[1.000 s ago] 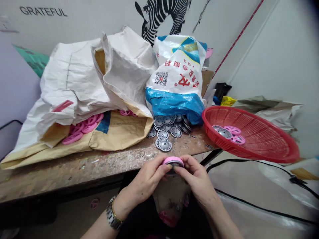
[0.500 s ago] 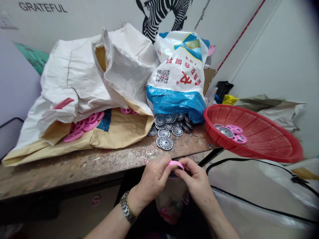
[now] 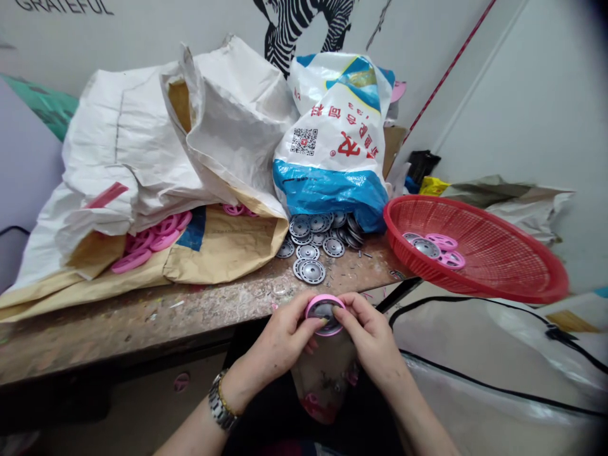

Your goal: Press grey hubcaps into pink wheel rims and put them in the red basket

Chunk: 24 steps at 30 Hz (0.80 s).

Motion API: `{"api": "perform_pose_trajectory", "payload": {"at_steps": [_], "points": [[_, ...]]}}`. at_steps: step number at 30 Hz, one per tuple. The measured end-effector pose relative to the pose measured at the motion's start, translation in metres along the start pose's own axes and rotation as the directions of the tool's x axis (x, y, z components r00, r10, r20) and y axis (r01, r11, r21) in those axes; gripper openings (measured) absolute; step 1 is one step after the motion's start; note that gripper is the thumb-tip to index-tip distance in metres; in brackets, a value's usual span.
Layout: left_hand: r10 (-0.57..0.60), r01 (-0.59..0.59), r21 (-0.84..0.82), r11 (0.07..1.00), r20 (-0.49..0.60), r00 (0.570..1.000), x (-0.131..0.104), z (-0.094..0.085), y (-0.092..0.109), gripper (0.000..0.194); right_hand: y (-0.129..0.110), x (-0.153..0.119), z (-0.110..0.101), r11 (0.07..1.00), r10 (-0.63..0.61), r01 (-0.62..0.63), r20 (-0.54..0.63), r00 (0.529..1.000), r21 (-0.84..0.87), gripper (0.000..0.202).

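At far left, a creased white sack [image 3: 123,145] lies on the rough, speckled table [image 3: 190,310]; smooth, spoked pink wheels [image 3: 130,261] show at its crumpled paper mouth. A metal-link watch [image 3: 220,403] circles the wrist of the left hand [image 3: 282,332], whose thumb and fingers pinch a round pink-rimmed part [image 3: 319,310] with a dark grey face, located between both hands near the table's front edge. Beyond it, slotted grey discs [image 3: 312,272] lie heaped below a glossy blue-and-white bag [image 3: 332,183]. The right hand [image 3: 370,332] pinches the part's opposite side. At right, a red lattice basket [image 3: 513,247] contains loose pink wheels [image 3: 451,259] and grey discs [image 3: 426,248]. The part's underside is hidden; wall lettering [image 3: 66,6] is cut off above.
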State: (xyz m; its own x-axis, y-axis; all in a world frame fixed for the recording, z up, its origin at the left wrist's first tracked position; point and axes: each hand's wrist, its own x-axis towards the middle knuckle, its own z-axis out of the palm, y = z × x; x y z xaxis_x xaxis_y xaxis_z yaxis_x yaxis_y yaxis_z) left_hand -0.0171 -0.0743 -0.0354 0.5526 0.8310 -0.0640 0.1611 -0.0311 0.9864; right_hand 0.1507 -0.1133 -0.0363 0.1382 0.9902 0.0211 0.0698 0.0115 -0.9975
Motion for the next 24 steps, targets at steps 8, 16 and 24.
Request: {"api": "perform_pose_trajectory", "payload": {"at_steps": [8, 16, 24], "points": [[0.111, -0.106, 0.076, 0.991, -0.062, 0.992, 0.005, 0.018, 0.005, 0.029, -0.005, 0.004, -0.012, 0.999, -0.028, 0.026, -0.04, 0.999, -0.038, 0.025], [0.379, -0.189, 0.783, 0.592, -0.064, 0.923, 0.039, -0.01, 0.019, 0.05, -0.05, 0.031, -0.087, 0.82, -0.359, 0.163, -0.271, 0.893, -0.548, 0.024], [0.313, -0.052, 0.967, 0.25, -0.03, 0.949, 0.067, -0.019, 0.004, 0.053, -0.066, 0.068, -0.196, 0.536, -0.311, -0.231, -0.445, 0.84, -0.812, 0.028]]}}
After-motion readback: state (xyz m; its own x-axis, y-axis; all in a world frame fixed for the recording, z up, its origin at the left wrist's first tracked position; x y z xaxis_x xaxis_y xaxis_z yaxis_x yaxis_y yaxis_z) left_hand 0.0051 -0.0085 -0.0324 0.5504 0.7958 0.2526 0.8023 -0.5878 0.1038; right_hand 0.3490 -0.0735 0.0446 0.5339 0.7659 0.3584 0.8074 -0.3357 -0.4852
